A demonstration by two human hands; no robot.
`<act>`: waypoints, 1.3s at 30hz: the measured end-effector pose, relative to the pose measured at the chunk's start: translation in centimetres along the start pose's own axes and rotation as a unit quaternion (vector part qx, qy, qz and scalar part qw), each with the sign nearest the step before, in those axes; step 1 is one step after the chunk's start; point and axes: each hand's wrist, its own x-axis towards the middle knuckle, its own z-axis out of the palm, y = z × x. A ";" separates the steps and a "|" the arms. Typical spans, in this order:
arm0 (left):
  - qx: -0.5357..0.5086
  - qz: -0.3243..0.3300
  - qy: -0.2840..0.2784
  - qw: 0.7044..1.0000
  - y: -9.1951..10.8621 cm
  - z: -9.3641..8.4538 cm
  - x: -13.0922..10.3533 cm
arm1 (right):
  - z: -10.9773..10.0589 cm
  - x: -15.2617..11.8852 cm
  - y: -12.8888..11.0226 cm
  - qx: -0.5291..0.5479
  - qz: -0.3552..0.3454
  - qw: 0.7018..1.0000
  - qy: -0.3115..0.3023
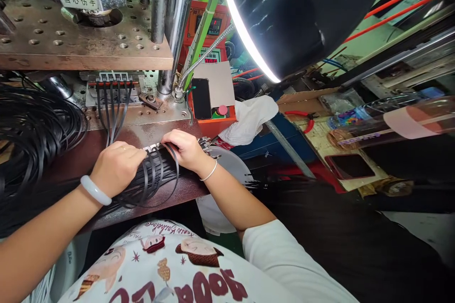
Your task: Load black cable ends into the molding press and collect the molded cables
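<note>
- The left hand (119,168) pinches the left end of the connectors (152,147), left of the frame's centre; the right hand (183,149) seems to pinch their right end.
- Cables (152,175) loop loosely below; a snag could tug the connectors askew.
- Ends overhanging the surface (185,189) could slip towards the bin (236,170).
- Reaching under the press (88,62), upper left, could crush fingers if it closes.

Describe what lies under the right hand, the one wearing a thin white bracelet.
Below the right hand, flat black cables and the reddish-brown bench top can be seen, with silver metal connectors beside it. Whatever lies directly beneath the palm is covered.
</note>
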 end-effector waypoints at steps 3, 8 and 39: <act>-0.029 0.002 0.043 0.999 -0.1 -0.1 0.1 | -0.1 0.0 0.0 0.000 -0.001 1.000 0.006; -0.050 -0.038 0.067 0.996 -1.2 0.5 -0.2 | 0.0 0.1 0.0 0.000 -0.037 0.999 0.018; -0.081 -0.063 0.195 0.975 -6.4 4.3 -1.9 | 1.7 2.0 1.2 -0.143 -0.014 0.981 -0.127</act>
